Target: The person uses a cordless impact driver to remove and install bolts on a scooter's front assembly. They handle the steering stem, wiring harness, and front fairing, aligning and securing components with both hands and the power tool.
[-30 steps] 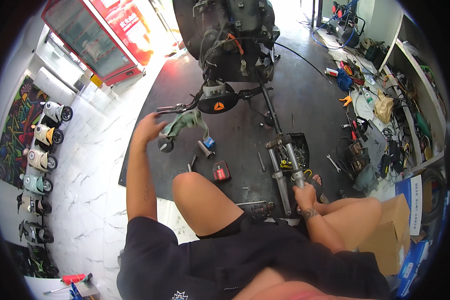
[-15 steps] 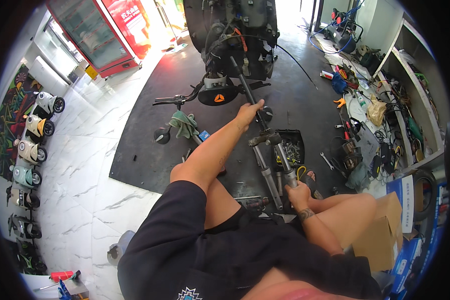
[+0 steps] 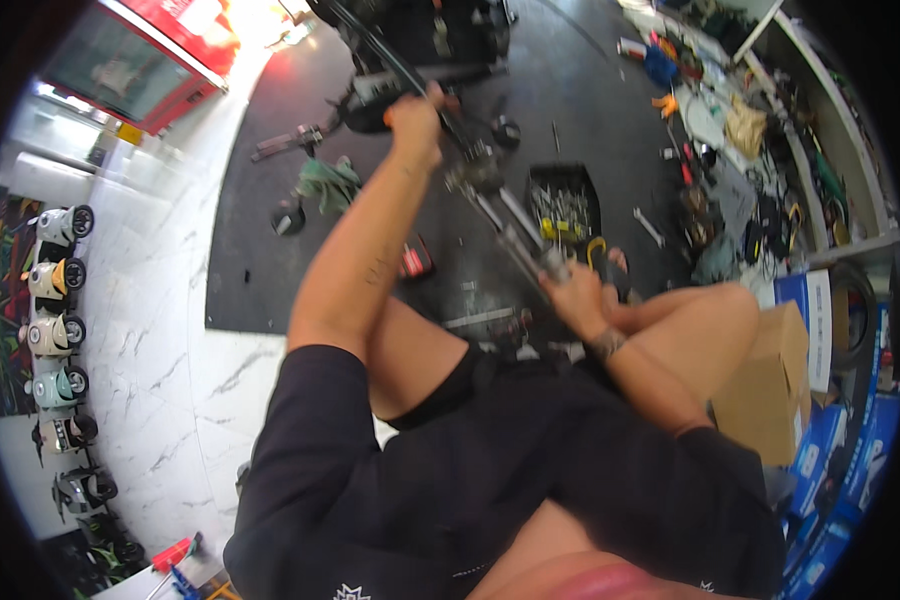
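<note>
Indoors, black mat (image 3: pixel 580 110) over white marbled floor (image 3: pixel 160 350); scooters (image 3: pixel 58 336) lined up well beyond the mat's left edge, wrench (image 3: pixel 648 228) near its right edge. Front fork (image 3: pixel 482 172) slants above the mat's middle, left grip (image 3: pixel 415 125) clasping the stem, right grip (image 3: pixel 575 295) wrapped around the lower end, unclear whether over one leg or both. Blur smears the fork's crown. Stem tip and dark vehicle body (image 3: pixel 470 40) cut off at top; right fingertips hard to make out.
</note>
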Action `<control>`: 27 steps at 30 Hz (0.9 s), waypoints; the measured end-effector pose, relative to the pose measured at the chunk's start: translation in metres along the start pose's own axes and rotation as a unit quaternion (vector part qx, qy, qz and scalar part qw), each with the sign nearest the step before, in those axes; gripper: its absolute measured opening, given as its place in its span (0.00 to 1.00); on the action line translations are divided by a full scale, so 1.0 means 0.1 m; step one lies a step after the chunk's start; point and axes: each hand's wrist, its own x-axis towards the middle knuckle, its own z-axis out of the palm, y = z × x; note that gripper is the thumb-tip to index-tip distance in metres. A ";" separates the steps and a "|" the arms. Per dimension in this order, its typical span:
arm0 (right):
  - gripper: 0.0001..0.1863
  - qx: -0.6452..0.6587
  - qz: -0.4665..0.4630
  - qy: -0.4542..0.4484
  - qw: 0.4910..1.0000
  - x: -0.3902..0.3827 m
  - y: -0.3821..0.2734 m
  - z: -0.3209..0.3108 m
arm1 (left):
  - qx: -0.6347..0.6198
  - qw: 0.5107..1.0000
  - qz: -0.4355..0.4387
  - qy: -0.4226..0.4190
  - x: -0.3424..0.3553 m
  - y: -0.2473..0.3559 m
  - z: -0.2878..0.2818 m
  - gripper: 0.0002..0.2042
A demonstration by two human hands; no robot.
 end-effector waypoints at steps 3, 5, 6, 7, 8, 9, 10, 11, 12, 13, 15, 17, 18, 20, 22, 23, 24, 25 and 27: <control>0.22 0.075 0.012 -0.039 0.996 0.21 -0.12 -0.14 | -0.040 0.998 0.052 -0.005 -0.03 0.42 0.05 0.09; 0.23 0.119 -0.002 -0.057 0.991 0.41 -0.18 -0.08 | -0.029 0.983 0.179 -0.039 -0.11 0.64 0.15 0.10; 0.23 0.144 -0.019 -0.064 0.987 0.48 -0.19 -0.04 | 0.021 0.992 0.121 0.019 -0.19 0.71 0.18 0.13; 0.23 0.153 -0.005 -0.076 0.985 0.58 -0.21 0.03 | 0.064 0.986 0.151 0.017 -0.28 0.75 0.22 0.12; 0.23 0.160 0.008 -0.089 0.983 0.65 -0.21 0.11 | 0.108 0.977 0.183 0.015 -0.35 0.79 0.26 0.12; 0.23 0.155 0.029 -0.098 0.983 0.71 -0.21 0.21 | 0.153 0.965 0.214 0.013 -0.41 0.82 0.28 0.12; 0.21 0.209 0.026 -0.123 0.970 0.77 -0.20 0.29 | 0.137 0.966 0.213 0.043 -0.47 0.81 0.32 0.12; 0.21 0.219 0.006 -0.121 0.968 0.83 -0.20 0.39 | 0.106 0.964 0.243 0.025 -0.52 0.79 0.35 0.12; 0.20 0.222 -0.003 -0.121 0.967 0.90 -0.19 0.49 | 0.245 0.914 0.318 0.053 -0.54 0.80 0.33 0.13; 0.19 0.224 -0.012 -0.122 0.967 0.99 -0.18 0.59 | 0.377 0.839 0.384 0.081 -0.55 0.80 0.31 0.14; 0.25 0.189 -0.032 -0.118 0.974 1.19 -0.15 0.83 | 0.301 0.880 0.364 0.052 -0.56 0.73 0.30 0.15; 0.28 0.112 -0.062 -0.120 0.985 1.37 -0.06 1.06 | 0.282 0.898 0.337 0.036 -0.56 0.63 0.25 0.14; 0.32 0.156 -0.085 -0.122 0.976 1.38 0.01 1.19 | 0.300 0.898 0.321 0.035 -0.55 0.56 0.22 0.13; 0.33 0.025 -0.180 -0.078 0.980 1.38 0.19 1.37 | 0.299 0.892 0.338 0.025 -0.54 0.39 0.15 0.15; 0.32 -0.061 -0.187 -0.128 0.972 1.47 0.40 1.37 | 0.346 0.885 0.309 0.027 -0.55 0.19 0.03 0.16; 0.32 -0.089 -0.130 -0.206 0.966 1.50 0.50 1.32 | 0.366 0.879 0.305 0.031 -0.53 0.11 -0.04 0.17; 0.30 -0.085 -0.104 -0.276 0.952 1.62 0.58 1.21 | 0.351 0.881 0.313 0.044 -0.49 0.04 -0.10 0.17; 0.29 -0.088 -0.061 -0.344 0.933 1.78 0.63 1.06 | 0.349 0.892 0.280 0.062 -0.44 -0.01 -0.17 0.17; 0.27 -0.149 -0.055 -0.292 0.943 2.18 0.55 0.83 | 0.333 0.896 0.279 0.089 -0.25 0.03 -0.36 0.16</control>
